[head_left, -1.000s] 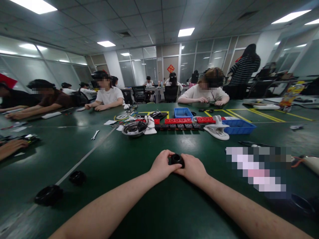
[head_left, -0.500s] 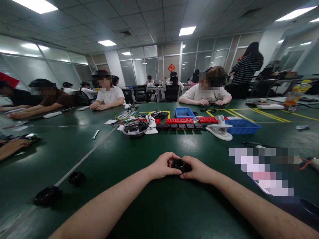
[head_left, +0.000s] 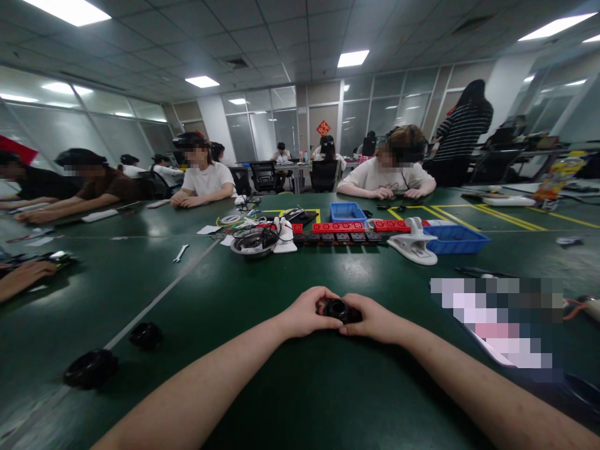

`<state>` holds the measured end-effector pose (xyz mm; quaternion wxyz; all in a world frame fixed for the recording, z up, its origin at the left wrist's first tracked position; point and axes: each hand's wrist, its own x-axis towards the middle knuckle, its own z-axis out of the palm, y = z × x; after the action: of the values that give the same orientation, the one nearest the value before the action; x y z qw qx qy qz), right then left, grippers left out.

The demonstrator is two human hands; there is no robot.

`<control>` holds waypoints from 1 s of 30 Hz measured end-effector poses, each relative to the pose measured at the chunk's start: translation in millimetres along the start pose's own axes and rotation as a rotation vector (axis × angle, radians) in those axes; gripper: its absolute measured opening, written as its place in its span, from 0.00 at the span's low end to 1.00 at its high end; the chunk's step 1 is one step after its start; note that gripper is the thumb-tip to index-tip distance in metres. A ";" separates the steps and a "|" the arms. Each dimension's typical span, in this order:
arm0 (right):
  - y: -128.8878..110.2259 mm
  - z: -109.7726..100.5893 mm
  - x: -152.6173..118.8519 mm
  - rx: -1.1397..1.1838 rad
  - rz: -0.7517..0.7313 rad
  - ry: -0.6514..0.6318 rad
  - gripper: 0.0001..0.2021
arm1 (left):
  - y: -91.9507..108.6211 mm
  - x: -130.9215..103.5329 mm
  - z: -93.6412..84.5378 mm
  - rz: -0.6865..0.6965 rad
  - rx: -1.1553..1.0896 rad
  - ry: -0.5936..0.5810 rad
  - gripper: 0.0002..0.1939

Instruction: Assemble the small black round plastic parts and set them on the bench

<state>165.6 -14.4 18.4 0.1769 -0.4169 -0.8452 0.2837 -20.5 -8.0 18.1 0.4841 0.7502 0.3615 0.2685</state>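
A small black ring-shaped part [head_left: 337,309] with a round opening on top is held between both hands over the green table [head_left: 262,400]. My left hand [head_left: 312,312] wraps its thumb and fingers round the part's left side. From the right, my right hand [head_left: 370,317] grips the same part, its thumb close to the left thumb. The part's underside is hidden by the fingers. Two more black round parts lie at the left: a larger one [head_left: 90,369] near the grey seam and a smaller one [head_left: 145,336] behind it.
Beyond the hands stand a metal bowl [head_left: 253,242], red sockets [head_left: 337,227], a white clamp [head_left: 415,242] and blue trays [head_left: 457,239] [head_left: 347,211]. A wrench [head_left: 180,253] lies left. A blurred-out flat object [head_left: 497,325] is at the right. People sit around the table.
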 end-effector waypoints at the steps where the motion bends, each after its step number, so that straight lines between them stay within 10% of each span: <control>1: -0.3 -0.6 -0.1 0.007 0.007 -0.007 0.15 | 0.0 0.0 -0.1 0.001 0.004 -0.002 0.24; 30: 2.7 9.0 3.3 0.051 0.126 0.094 0.16 | 11.4 -5.2 10.5 -0.038 0.253 0.174 0.22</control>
<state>160.4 -13.3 9.9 0.2087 -0.4773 -0.8008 0.2957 -12.5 -20.9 24.3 0.3576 0.7721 0.4471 0.2757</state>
